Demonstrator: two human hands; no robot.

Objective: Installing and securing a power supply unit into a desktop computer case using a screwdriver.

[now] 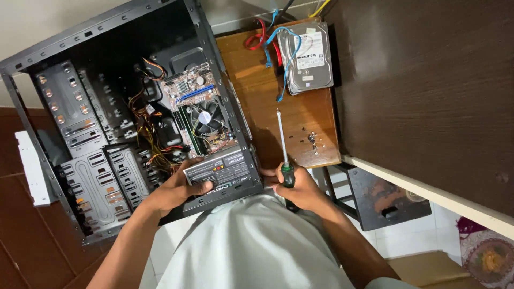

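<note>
Power supply: seated in the near corner of the open computer case; our left hand clasps its edge. Screwdriver: gripped in our right hand at the case's rear. Loose screws and a hard drive lie out on the wooden stool, so we judge the work partway.

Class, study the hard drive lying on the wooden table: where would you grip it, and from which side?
Grip the hard drive by its two long bare edges, coming from the end nearest the screws. The blue cables and plugs crowd its far end and left side.
</note>
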